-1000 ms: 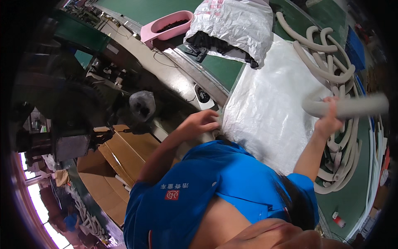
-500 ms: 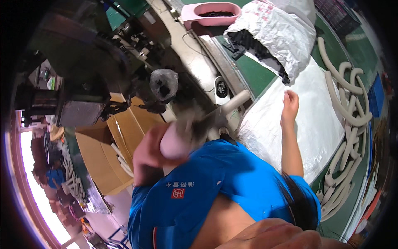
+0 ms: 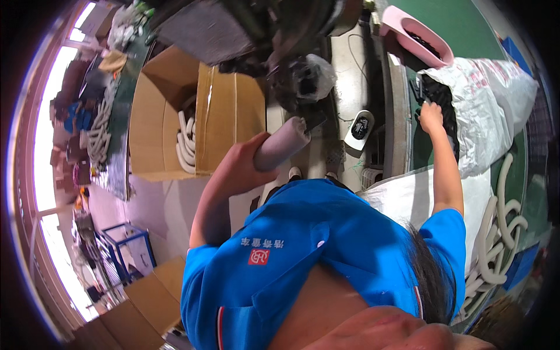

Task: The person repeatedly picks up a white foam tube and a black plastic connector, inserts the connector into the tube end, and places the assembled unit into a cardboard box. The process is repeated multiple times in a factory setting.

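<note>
Nearest, at the bottom of the frame, is a blue shirt [image 3: 315,245], with both forearms rising from it toward the top. The left hand [image 3: 236,166], left of centre, is clenched around the lower end of a grey tube [image 3: 283,143], which slants up and to the right from the fist and ends at a round, flat face. Just beyond it, in the upper left, stands an open cardboard box [image 3: 224,114] on the floor, with pale curved hoses [image 3: 185,143] lying inside. The right hand [image 3: 430,115], in the upper right, reaches out on a straight arm and rests among black parts [image 3: 442,96] at the mouth of a white sack [image 3: 496,99] on the green surface [image 3: 466,26]; whether its fingers grip anything there cannot be told. At the right edge lies a heap of pale bent hoses [image 3: 499,233] on white sheeting [image 3: 402,198]. Farthest, at the top, sits a pink tray [image 3: 417,41].
</note>
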A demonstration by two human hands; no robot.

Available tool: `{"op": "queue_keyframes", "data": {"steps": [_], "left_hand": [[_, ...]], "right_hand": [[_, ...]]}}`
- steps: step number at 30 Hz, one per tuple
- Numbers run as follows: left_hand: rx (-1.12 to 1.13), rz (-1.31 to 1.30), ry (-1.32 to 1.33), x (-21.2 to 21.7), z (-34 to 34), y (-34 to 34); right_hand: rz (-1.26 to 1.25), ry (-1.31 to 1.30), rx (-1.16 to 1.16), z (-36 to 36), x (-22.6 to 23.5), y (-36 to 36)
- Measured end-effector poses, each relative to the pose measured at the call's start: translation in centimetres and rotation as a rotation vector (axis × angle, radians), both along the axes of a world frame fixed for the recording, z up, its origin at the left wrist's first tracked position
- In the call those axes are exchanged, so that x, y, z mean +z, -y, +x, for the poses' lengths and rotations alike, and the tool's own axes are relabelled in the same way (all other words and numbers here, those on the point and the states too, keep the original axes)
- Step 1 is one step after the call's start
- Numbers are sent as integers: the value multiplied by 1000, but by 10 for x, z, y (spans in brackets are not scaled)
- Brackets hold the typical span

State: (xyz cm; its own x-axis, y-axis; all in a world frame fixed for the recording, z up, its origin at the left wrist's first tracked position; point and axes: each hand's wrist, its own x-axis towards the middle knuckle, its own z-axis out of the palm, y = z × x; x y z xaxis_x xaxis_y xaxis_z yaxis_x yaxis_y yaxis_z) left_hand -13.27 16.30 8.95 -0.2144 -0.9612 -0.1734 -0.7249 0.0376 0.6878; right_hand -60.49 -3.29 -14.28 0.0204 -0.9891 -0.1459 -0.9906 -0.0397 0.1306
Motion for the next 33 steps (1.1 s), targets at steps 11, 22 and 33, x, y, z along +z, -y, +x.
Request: {"op": "queue_keyframes", "data": {"steps": [11, 22, 33], "left_hand": [[-11, -137, -29, -19, 4, 2], [-4, -56, -22, -10, 33, -13], [-19, 9, 8, -45, 57, -4]], "right_hand": [[462, 1687, 334, 203, 187, -109], [513, 1647, 411, 230, 192, -112], [195, 1514, 455, 290, 160, -92]]}}
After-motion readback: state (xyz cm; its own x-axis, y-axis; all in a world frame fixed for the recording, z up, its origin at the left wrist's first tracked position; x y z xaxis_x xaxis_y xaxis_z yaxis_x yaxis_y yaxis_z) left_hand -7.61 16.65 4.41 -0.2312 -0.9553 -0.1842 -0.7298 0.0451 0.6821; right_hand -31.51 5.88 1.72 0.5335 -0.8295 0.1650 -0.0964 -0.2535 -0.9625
